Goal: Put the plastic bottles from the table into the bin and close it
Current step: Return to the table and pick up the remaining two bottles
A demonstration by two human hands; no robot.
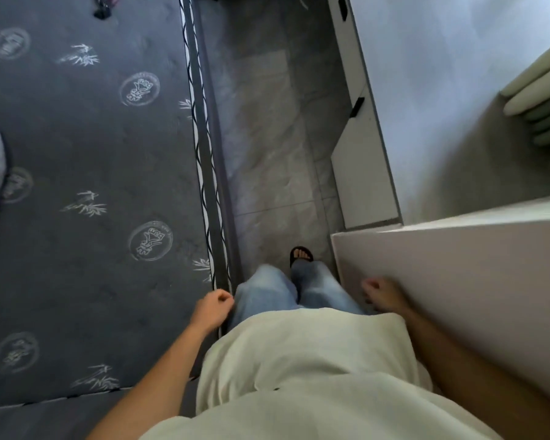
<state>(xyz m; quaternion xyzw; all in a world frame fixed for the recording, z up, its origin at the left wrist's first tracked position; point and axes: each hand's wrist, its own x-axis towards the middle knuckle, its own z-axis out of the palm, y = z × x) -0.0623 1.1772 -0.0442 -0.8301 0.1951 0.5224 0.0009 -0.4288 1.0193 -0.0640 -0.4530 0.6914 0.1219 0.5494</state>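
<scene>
No plastic bottle, table top with bottles, or bin shows in the head view. My left hand [212, 308] hangs beside my left leg at the mattress edge, fingers curled shut with nothing in them. My right hand [382, 293] hangs by my right leg, close against a white panel, fingers loosely curled and empty. I look straight down at my pale shirt, blue jeans and one sandalled foot [301, 255].
A grey patterned mattress [86, 192] fills the left side. A narrow strip of grey tiled floor [267, 147] runs ahead between the mattress and white furniture [365, 173]. A white panel [477, 281] stands close on my right. A pale radiator [540, 100] is at the far right.
</scene>
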